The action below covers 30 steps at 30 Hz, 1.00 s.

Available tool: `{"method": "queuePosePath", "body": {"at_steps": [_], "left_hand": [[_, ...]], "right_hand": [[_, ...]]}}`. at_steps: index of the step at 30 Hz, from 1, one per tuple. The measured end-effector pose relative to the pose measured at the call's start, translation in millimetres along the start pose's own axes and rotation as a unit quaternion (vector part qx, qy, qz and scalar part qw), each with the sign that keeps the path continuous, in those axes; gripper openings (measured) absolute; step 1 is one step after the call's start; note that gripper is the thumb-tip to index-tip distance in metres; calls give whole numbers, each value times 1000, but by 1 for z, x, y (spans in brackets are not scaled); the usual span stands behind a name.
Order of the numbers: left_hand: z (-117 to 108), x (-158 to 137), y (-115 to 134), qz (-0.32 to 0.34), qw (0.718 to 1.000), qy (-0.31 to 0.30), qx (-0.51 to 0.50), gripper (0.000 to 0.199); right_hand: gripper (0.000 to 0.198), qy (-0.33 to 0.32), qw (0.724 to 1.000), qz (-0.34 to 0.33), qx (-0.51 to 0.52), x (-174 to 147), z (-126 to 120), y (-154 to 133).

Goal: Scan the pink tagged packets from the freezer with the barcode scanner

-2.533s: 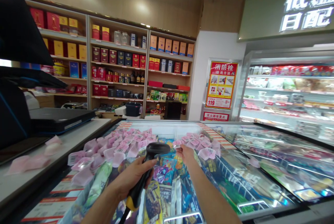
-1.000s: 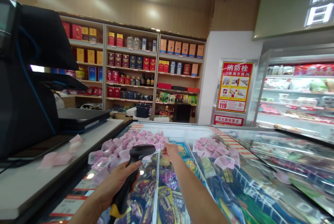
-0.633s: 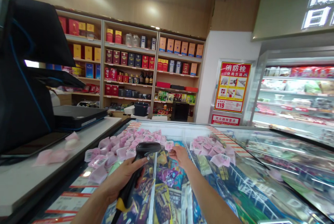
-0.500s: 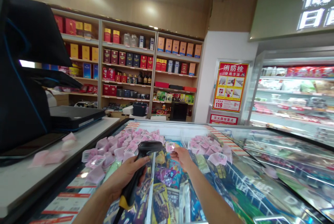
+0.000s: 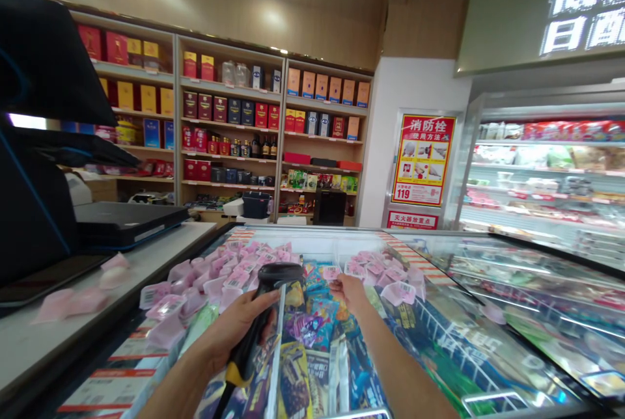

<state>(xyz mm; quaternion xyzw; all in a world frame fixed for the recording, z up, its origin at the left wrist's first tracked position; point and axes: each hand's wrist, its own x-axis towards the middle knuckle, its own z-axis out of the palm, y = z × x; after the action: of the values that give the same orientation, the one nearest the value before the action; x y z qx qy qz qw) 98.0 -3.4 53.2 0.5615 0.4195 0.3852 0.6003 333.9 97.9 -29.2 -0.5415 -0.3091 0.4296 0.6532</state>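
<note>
My left hand (image 5: 239,324) is wrapped around the handle of a black barcode scanner (image 5: 278,272) with a yellow band and a cable at its lower end. Ahead of it, between two piles, my right hand (image 5: 352,295) pinches a small pink plastic piece with a barcode label (image 5: 331,272). The larger pile of similar pink pieces (image 5: 244,266) lies on the freezer top at the left. A smaller pile (image 5: 390,276) is just right of my right hand. Both hands are above the chest freezer, where colourful ice cream packets (image 5: 307,328) lie.
At the left, a counter (image 5: 141,282) carries a dark checkout terminal (image 5: 43,146) and a few loose pink pieces (image 5: 73,304). Wire baskets (image 5: 454,341) sit inside the freezer at the right. Shelves of boxed goods (image 5: 229,113) stand behind, and a lit refrigerated display (image 5: 547,172) is farther right.
My right hand has moved right with the pink piece, closer to the smaller pile. My left hand still holds the scanner in about the same place. The view has turned slightly right.
</note>
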Motion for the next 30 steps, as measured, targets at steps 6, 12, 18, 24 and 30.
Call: {"method": "queuePosePath", "body": {"at_steps": [6, 12, 18, 24, 30], "left_hand": [[-8, -3, 4, 4, 1000, 18, 7, 34], [-11, -9, 12, -2, 998, 56, -25, 32], [-15, -7, 11, -13, 997, 65, -25, 33], [-19, -2, 7, -20, 997, 71, -34, 35], [-23, 3, 3, -32, 997, 57, -28, 35]], "right_hand": [[14, 75, 996, 32, 38, 10, -19, -9], [21, 27, 999, 28, 23, -2, -15, -9], [18, -48, 992, -64, -95, 0, 30, -4], [22, -60, 955, -179, -228, 31, 87, 1], [29, -101, 910, -238, -324, 44, 105, 13]]}}
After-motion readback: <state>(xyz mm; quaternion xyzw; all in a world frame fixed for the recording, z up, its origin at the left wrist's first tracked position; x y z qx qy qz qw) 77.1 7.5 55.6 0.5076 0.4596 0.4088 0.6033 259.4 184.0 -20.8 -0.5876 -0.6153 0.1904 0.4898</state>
